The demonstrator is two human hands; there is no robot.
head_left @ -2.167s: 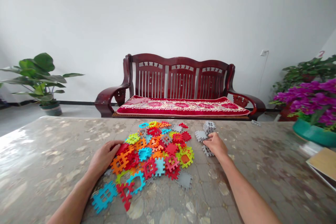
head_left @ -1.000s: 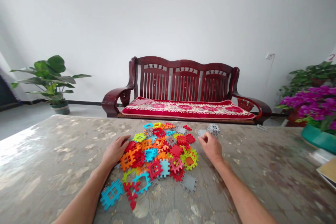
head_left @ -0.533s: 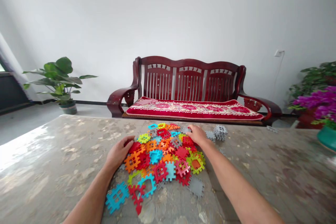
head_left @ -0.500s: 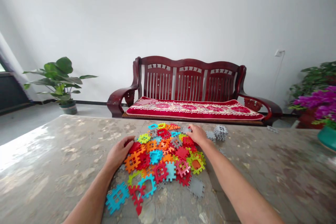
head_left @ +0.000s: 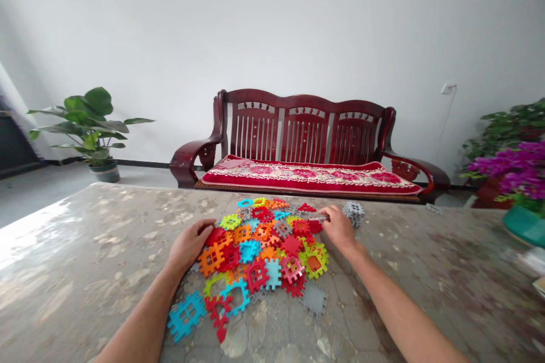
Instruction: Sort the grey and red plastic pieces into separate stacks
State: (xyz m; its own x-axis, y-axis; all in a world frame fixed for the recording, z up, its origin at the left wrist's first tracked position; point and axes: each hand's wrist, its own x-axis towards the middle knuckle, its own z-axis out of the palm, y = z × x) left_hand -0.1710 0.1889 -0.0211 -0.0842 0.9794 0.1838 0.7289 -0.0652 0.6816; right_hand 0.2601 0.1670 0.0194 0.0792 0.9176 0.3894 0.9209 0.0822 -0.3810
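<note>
A pile of flat interlocking plastic tiles in red, orange, blue, green and grey lies before me on the table. My left hand [head_left: 191, 244] rests at the pile's left edge, fingers loosely bent and apart, close to a red tile [head_left: 215, 235] and an orange window tile [head_left: 211, 261]. At the far right side of the pile, my right hand [head_left: 339, 228] pinches a grey tile [head_left: 315, 216], seen nearly edge-on. Just beyond that hand stands a small stack of grey tiles [head_left: 353, 212]. A grey tile [head_left: 314, 298] and a blue window tile [head_left: 186, 316] lie nearer me.
The table [head_left: 106, 272] has a patterned, shiny cover. Behind it stands a wooden bench [head_left: 306, 130] with a red floral cushion [head_left: 306, 177]. A potted plant [head_left: 91, 125] is at left; purple flowers [head_left: 519, 167] in a teal pot [head_left: 525, 226] are at right.
My right hand has moved right and slightly nearer, from the pile's far edge towards the grey stack, with a grey tile at its fingertips. My left hand stays by the pile.
</note>
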